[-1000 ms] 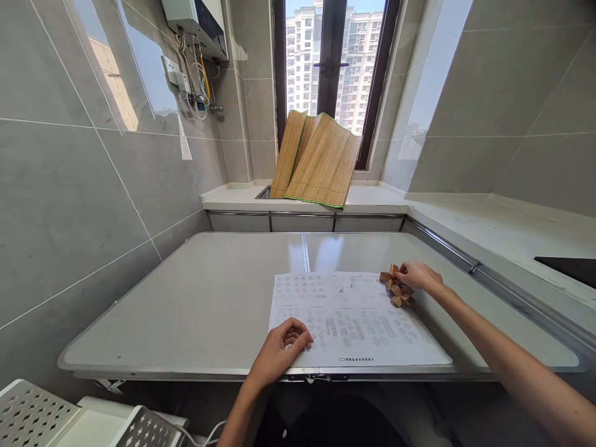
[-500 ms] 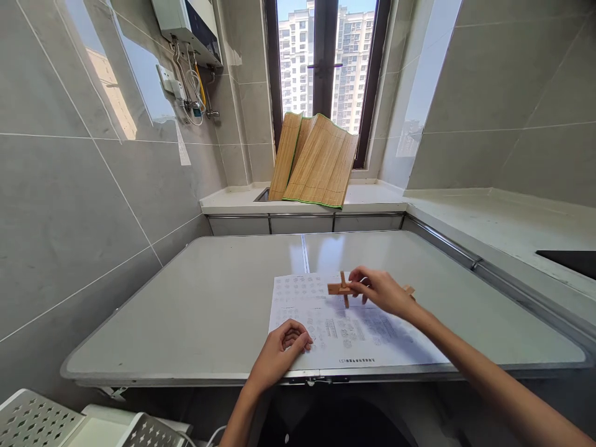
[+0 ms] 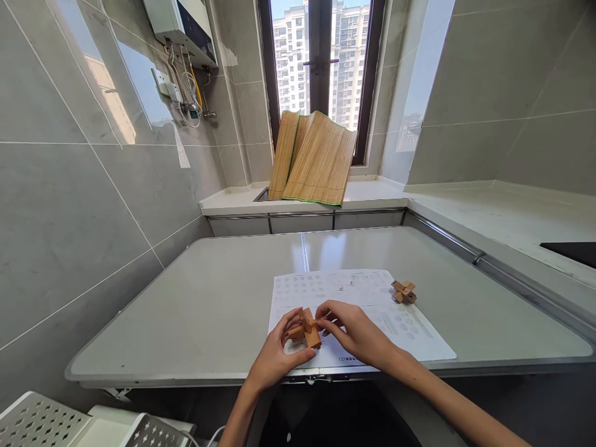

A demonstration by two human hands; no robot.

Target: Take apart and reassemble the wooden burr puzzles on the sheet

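Observation:
A wooden burr puzzle [image 3: 311,334] made of crossed blocks sits low over the near left part of a printed paper sheet [image 3: 367,295]. My left hand [image 3: 279,354] is curled around its left side, thumb along the near edge. From the right, my right hand [image 3: 358,335] pinches a piece jutting from the puzzle, its fingertips partly covering it. Another small wooden burr puzzle [image 3: 404,292] lies at the sheet's right edge, touched by neither hand.
Both forearms cross the near edge of a white folding table [image 3: 186,316]. A white perforated rack [image 3: 41,422] stands below at the left. Beyond the table, a bamboo mat [image 3: 321,158] leans before the window on a white counter [image 3: 372,191].
My right hand has come nearer and to the left, bringing the cross-shaped wooden puzzle to my left hand, which now grips it too. The second puzzle has come into full view.

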